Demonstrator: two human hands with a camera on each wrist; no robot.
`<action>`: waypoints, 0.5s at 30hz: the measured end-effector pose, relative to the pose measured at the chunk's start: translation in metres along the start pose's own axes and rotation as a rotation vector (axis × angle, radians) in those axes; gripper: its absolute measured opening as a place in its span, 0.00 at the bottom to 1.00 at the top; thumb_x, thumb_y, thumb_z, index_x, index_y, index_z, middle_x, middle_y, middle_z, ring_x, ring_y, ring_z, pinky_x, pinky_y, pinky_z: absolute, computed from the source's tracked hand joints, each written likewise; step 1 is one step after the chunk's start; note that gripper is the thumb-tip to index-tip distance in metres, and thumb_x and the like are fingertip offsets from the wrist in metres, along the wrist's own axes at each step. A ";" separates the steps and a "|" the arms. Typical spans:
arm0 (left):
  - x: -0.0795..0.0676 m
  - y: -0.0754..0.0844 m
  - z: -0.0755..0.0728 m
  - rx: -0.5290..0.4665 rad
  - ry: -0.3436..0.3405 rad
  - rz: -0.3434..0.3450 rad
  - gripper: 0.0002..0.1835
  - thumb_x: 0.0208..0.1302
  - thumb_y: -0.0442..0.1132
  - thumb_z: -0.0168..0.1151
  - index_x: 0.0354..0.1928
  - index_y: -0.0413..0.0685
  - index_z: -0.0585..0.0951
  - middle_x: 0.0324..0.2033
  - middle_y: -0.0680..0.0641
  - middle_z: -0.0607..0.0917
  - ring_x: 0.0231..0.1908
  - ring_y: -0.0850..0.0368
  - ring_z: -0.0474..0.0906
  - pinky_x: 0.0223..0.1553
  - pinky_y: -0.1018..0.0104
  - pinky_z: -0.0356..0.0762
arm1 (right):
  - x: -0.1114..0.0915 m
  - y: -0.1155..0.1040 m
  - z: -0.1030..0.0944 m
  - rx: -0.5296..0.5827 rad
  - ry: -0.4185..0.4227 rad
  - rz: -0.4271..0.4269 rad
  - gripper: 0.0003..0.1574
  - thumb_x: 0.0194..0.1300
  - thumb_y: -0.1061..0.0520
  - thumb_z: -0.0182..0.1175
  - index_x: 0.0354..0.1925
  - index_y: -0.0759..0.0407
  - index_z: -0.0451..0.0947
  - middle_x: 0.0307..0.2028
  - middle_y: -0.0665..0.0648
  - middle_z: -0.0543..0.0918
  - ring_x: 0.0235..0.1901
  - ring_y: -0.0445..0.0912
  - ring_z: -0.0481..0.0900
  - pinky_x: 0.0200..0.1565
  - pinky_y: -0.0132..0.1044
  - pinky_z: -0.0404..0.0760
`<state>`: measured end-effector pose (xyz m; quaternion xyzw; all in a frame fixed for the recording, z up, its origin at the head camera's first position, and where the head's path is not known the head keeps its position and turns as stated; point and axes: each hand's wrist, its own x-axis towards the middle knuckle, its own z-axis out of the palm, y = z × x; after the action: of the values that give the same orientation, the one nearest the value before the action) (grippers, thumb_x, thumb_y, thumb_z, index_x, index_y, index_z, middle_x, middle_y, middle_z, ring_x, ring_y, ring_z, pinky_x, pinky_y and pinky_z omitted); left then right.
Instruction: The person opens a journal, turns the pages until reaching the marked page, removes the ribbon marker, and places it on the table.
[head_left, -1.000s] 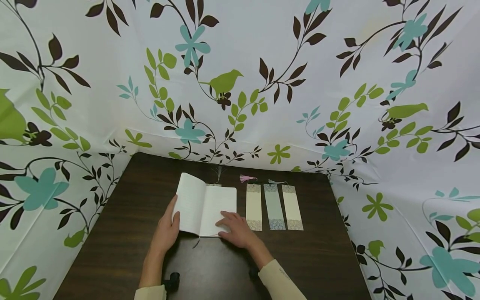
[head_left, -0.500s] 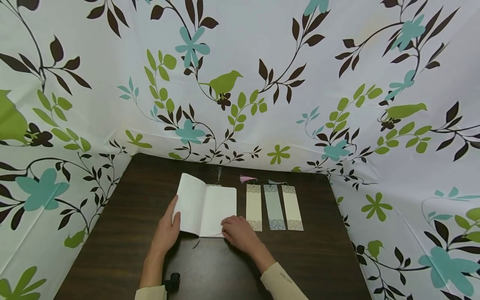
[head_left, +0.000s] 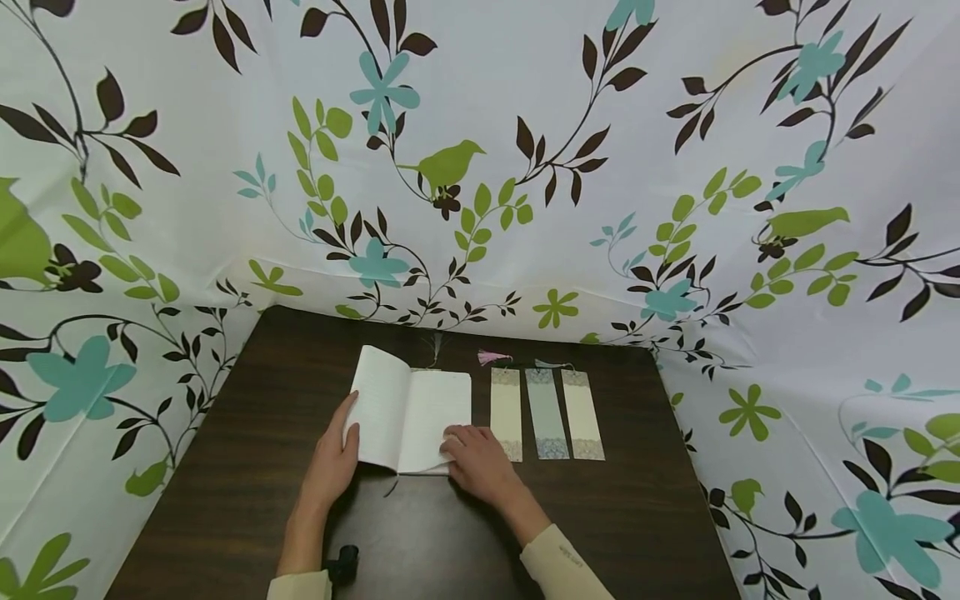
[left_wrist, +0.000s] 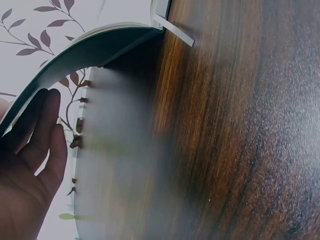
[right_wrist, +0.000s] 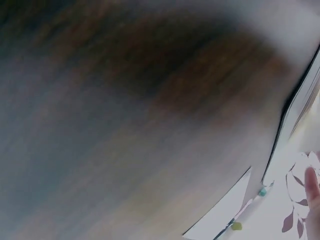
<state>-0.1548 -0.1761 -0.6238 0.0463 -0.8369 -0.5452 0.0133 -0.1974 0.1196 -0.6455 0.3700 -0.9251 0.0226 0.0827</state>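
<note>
An open notebook point(head_left: 435, 408) with pale pages lies on the dark table, its left side raised. My left hand point(head_left: 330, 462) grips that raised side, thumb over the page edge. In the left wrist view its fingers point(left_wrist: 52, 110) lie behind the dark cover point(left_wrist: 100, 47). My right hand point(head_left: 483, 462) is at the lower right corner, fingers bent, pinching the page edge, which lifts slightly there. The right wrist view shows the notebook's dark cover edge point(right_wrist: 280, 125) and slightly parted pages. A thin ribbon point(head_left: 392, 487) hangs from the bottom of the spine.
Right of the notebook lie a cream bookmark point(head_left: 506, 408) with a pink tassel, a blue-grey bookmark point(head_left: 547, 412) and another cream bookmark point(head_left: 582, 412). A grey tassel point(head_left: 437, 343) shows behind the notebook's top edge. Patterned cloth point(head_left: 555, 275) hangs around the table point(head_left: 615, 517).
My right hand has drawn from the right page toward its lower right corner, and its fingers have bent in at the page edge. My left hand keeps its hold on the raised side.
</note>
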 end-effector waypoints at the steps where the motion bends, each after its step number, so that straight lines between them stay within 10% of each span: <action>1: 0.000 0.000 0.000 0.000 0.000 0.003 0.30 0.89 0.40 0.42 0.87 0.55 0.56 0.84 0.37 0.61 0.82 0.36 0.60 0.78 0.32 0.59 | 0.001 0.001 0.000 0.000 0.016 0.035 0.19 0.70 0.48 0.72 0.58 0.41 0.82 0.67 0.48 0.81 0.65 0.46 0.80 0.64 0.48 0.79; 4: 0.000 0.002 0.000 0.025 0.000 0.012 0.25 0.89 0.41 0.41 0.82 0.53 0.67 0.76 0.36 0.73 0.75 0.36 0.70 0.74 0.35 0.67 | 0.006 0.002 0.000 0.038 0.096 0.171 0.39 0.65 0.47 0.77 0.71 0.44 0.75 0.78 0.54 0.71 0.71 0.52 0.75 0.65 0.53 0.79; 8: 0.000 0.004 0.000 0.050 -0.004 0.005 0.22 0.90 0.42 0.39 0.72 0.50 0.79 0.42 0.38 0.81 0.35 0.46 0.80 0.47 0.54 0.79 | 0.017 -0.005 -0.001 0.227 0.221 0.365 0.58 0.60 0.50 0.81 0.81 0.51 0.63 0.81 0.61 0.64 0.70 0.57 0.76 0.63 0.57 0.80; 15: 0.000 0.003 0.001 0.045 0.004 -0.044 0.23 0.90 0.45 0.38 0.67 0.52 0.82 0.28 0.46 0.71 0.21 0.56 0.64 0.33 0.61 0.70 | 0.038 -0.038 -0.004 0.653 0.192 0.508 0.49 0.77 0.39 0.65 0.85 0.51 0.57 0.80 0.57 0.68 0.65 0.51 0.82 0.65 0.57 0.79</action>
<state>-0.1553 -0.1737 -0.6216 0.0661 -0.8477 -0.5263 0.0017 -0.1976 0.0664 -0.6361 0.1331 -0.9192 0.3686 0.0386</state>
